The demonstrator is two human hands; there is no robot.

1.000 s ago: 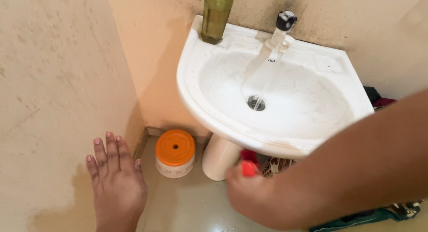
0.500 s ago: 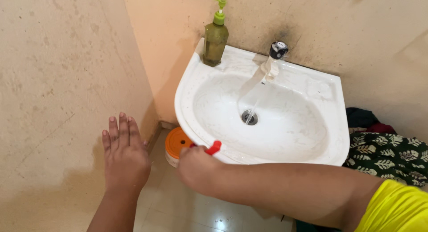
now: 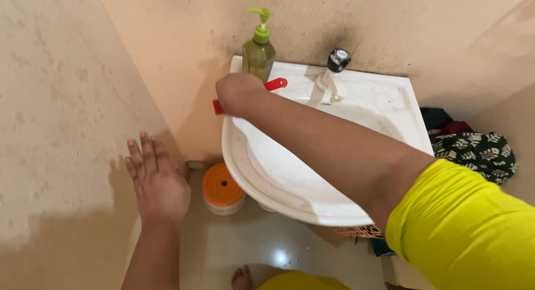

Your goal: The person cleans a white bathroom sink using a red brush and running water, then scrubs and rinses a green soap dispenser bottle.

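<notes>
Fingers of our right hand (image 3: 238, 93) clenched around a red plastic handle (image 3: 275, 84) over the white ceramic basin (image 3: 290, 184), beside the green pump bottle (image 3: 258, 49), our left hand (image 3: 159, 181) spread flat against the beige wall (image 3: 61, 128).

Left hand (image 3: 159, 181): open, fingers (image 3: 142, 152) spread flat, pointing up, forearm straight. Right hand (image 3: 238, 93): fisted, knuckles up, arm stretched forward, yellow sleeve at the shoulder.

Up at the back left corner of the basin stands a green pump bottle (image 3: 258, 47), upright, close against the stained beige wall (image 3: 167, 39). A white tap with a black knob (image 3: 333, 72) sits just to its right. Down on the shiny floor (image 3: 256, 248), a round tub with an orange lid (image 3: 222, 187) rests near the corner. Far right, a leaf-print cloth (image 3: 476, 150) lies heaped.
</notes>
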